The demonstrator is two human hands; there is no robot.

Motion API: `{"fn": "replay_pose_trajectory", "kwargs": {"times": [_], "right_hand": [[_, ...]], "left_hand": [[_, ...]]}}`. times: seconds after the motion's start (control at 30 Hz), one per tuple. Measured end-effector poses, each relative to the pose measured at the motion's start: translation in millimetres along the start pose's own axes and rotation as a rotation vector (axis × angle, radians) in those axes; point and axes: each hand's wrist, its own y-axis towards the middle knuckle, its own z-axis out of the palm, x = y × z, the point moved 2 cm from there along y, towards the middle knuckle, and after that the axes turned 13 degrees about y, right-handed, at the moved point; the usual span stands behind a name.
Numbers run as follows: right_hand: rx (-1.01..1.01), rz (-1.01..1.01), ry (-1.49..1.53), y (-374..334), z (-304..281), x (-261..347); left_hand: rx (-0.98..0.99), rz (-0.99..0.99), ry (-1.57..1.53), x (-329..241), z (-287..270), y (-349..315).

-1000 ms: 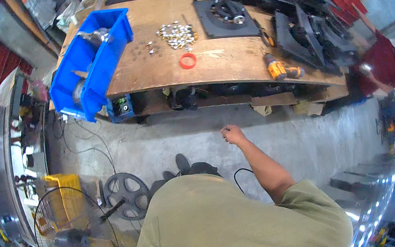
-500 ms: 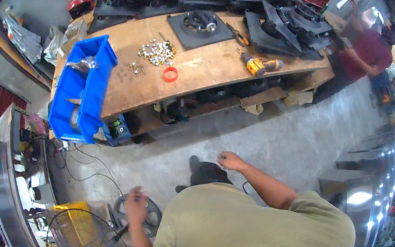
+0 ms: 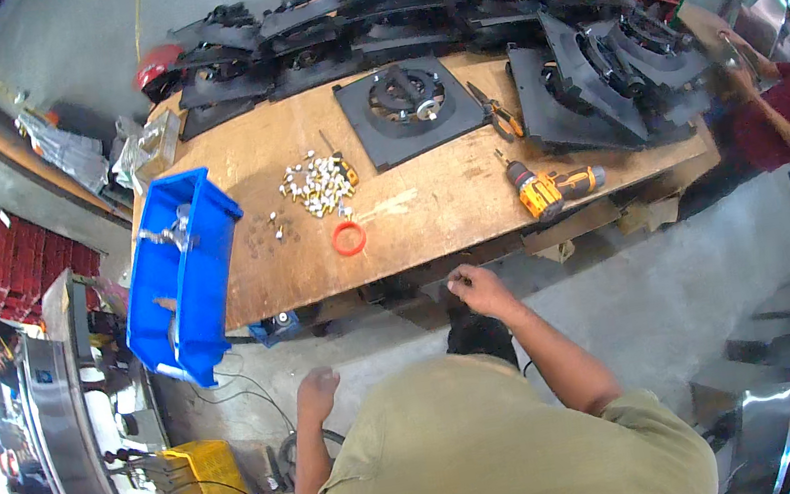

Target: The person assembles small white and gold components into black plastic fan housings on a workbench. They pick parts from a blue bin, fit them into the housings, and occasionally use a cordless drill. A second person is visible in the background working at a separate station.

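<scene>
My right hand (image 3: 478, 292) is just off the near edge of the wooden workbench (image 3: 431, 212), fingers curled and pressed together; what they hold, if anything, is hidden. Lower and to the left, my left hand (image 3: 317, 395) hangs over the floor, too smeared to show its fingers clearly. On the bench lie a cordless drill (image 3: 539, 196), an orange ring (image 3: 335, 242) and a heap of small white fittings (image 3: 318, 187) beside a screwdriver (image 3: 348, 169). Behind them a black square panel (image 3: 372, 137) with a round fixture lies flat, pliers (image 3: 500, 119) at its right.
Two joined blue bins (image 3: 212, 313) stand at the bench's left end. Several black panels (image 3: 405, 28) are stacked along the back, others (image 3: 576, 100) at the right. A person in dark red (image 3: 787, 126) is at far right. A yellow crate (image 3: 207, 476) sits on the floor at left.
The bench now sits lower and nearer in the view. My right hand has come up close to its front edge. My left hand has shifted right and remains below the bench.
</scene>
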Motion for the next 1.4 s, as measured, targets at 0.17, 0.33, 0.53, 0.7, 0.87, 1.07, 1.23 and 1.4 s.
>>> {"fn": "replay_pose_trajectory", "kwargs": {"times": [0.17,0.33,0.53,0.7,0.87,1.07,1.23,1.4], "right_hand": [[0.054,0.017,0.111,64,-52,14],[0.093,-0.021,0.071,108,-96,27],[-0.155,-0.044,-0.108,161,-112,46],[-0.389,-0.018,-0.237,233,-100,72],[-0.522,0.010,-0.248,272,-81,74],[-0.544,0.249,0.753,293,-58,42],[-0.600,0.329,0.519,283,-61,47],[-0.665,0.153,0.290,279,-62,59]], "left_hand": [[-0.139,0.139,0.013,-124,-39,115],[-0.101,0.125,-0.041,-215,-67,185],[-0.030,0.279,-0.061,-255,-63,232],[0.088,0.318,-0.205,-336,-51,334],[-0.008,0.321,0.017,-417,-45,393],[0.463,0.209,-0.184,-427,-50,400],[0.129,0.460,0.228,-430,-59,410],[-0.153,0.915,0.164,-439,-54,411]]}}
